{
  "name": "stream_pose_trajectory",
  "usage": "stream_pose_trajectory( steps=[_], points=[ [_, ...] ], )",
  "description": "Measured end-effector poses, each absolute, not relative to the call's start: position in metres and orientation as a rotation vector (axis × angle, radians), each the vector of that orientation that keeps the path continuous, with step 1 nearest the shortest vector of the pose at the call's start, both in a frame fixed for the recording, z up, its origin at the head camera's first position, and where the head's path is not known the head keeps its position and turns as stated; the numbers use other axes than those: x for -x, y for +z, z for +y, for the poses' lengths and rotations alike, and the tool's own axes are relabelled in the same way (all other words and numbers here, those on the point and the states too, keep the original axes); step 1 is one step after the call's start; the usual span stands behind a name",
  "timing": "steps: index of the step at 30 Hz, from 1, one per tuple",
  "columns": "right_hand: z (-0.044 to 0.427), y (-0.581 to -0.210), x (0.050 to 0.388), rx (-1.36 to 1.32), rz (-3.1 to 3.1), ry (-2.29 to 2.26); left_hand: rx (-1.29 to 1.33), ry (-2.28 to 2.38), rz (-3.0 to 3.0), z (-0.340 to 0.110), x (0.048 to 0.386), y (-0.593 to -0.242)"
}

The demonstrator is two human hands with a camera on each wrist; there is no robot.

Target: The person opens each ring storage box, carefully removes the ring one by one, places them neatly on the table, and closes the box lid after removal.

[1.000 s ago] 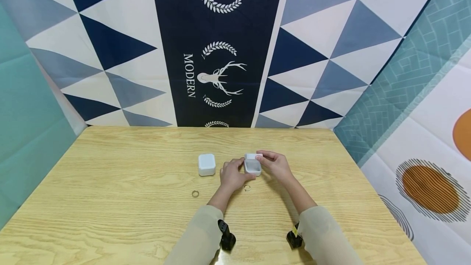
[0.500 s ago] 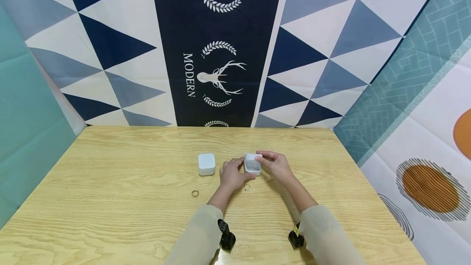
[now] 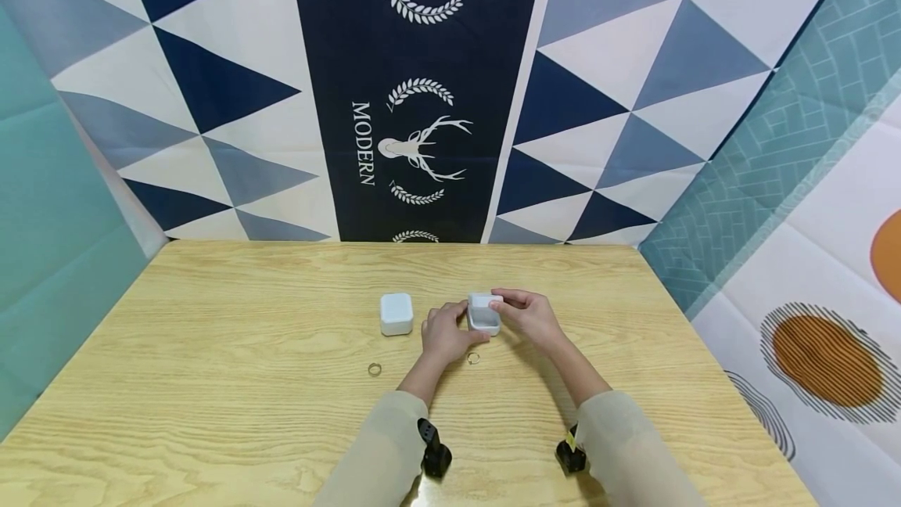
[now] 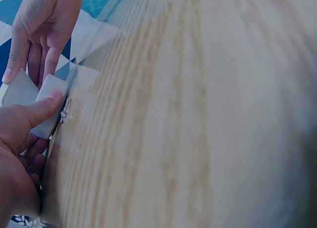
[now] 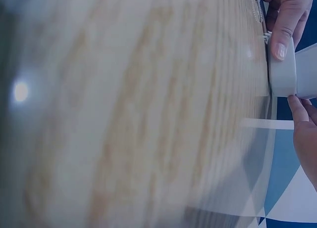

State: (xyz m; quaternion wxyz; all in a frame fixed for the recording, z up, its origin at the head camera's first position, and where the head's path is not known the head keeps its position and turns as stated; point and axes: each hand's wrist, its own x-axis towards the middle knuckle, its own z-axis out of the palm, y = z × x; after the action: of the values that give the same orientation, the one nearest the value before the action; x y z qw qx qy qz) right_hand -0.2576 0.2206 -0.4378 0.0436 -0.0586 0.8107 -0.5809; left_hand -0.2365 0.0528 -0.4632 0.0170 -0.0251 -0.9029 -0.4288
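Note:
A small white ring box (image 3: pixel 484 318) stands on the table with its hinged lid raised. My left hand (image 3: pixel 443 336) grips the base from the left, its thumb across the front, as the left wrist view also shows on the box base (image 4: pixel 49 114). My right hand (image 3: pixel 533 321) pinches the raised lid (image 5: pixel 306 72) at its right side. A thin ring with sparkling stones (image 4: pixel 64 112) lies on the table just in front of the box. Farther left lies a plain-looking band ring (image 3: pixel 375 369).
A second white box (image 3: pixel 396 314), closed, stands to the left of my left hand. The wooden table (image 3: pixel 232 382) runs back to a patterned cloth backdrop (image 3: pixel 422 100). Black wrist cameras (image 3: pixel 436 456) hang under both sleeves.
My right sleeve and its wrist camera have shifted slightly to the right. Both hands keep their hold on the box, and the rings and second box stay where they were.

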Motion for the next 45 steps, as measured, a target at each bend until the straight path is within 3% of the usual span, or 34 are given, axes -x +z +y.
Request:
stream_pose_trajectory(
  steps=[45],
  points=[
    [0.2230, -0.4397, 0.2576, 0.168, 2.451, -1.774, 0.081, -1.322, -2.823, 0.0535, 0.2382, -0.4646]
  ],
)
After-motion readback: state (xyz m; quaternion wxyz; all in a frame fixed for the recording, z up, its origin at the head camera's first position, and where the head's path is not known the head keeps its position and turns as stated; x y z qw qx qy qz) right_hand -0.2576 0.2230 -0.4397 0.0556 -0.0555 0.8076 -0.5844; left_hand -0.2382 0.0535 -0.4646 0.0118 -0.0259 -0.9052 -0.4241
